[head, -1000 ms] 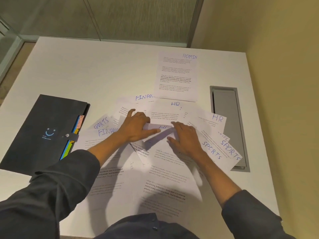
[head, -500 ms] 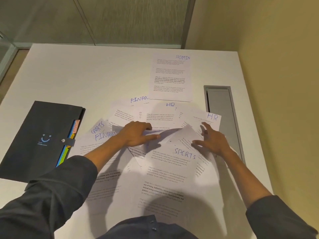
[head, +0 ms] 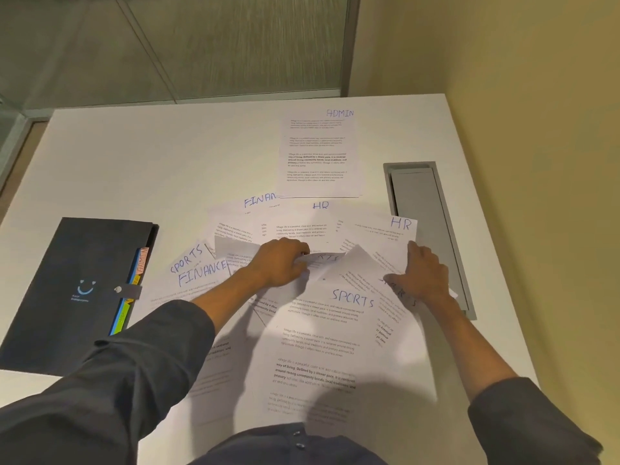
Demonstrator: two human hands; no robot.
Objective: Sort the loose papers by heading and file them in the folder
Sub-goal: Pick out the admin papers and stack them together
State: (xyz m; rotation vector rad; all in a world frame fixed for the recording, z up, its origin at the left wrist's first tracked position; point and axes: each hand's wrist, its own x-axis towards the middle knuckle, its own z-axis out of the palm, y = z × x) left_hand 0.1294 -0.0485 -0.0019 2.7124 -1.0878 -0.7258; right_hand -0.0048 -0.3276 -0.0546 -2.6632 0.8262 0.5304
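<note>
Loose white papers with blue handwritten headings lie overlapping on the white table (head: 167, 156). An ADMIN sheet (head: 318, 152) lies apart at the back. FINANCE (head: 201, 273), HR (head: 399, 224) and SPORTS (head: 352, 300) headings show in the pile. My left hand (head: 278, 263) pinches the curled top edge of a SPORTS sheet (head: 323, 258) in the pile's middle. My right hand (head: 426, 273) lies fingers down on sheets at the pile's right side, some raised beside it. The dark folder (head: 77, 290) lies closed at the left, coloured tabs showing.
A grey recessed cable tray (head: 426, 229) is set into the table at the right, just beyond my right hand. A yellow wall runs along the right side, glass panels at the back. The table's back left part holds nothing but bare surface.
My right hand has slid right across the pile, uncovering a SPORTS sheet. My left hand has stayed near the middle, now pinching a curled sheet edge. The camera has tilted down.
</note>
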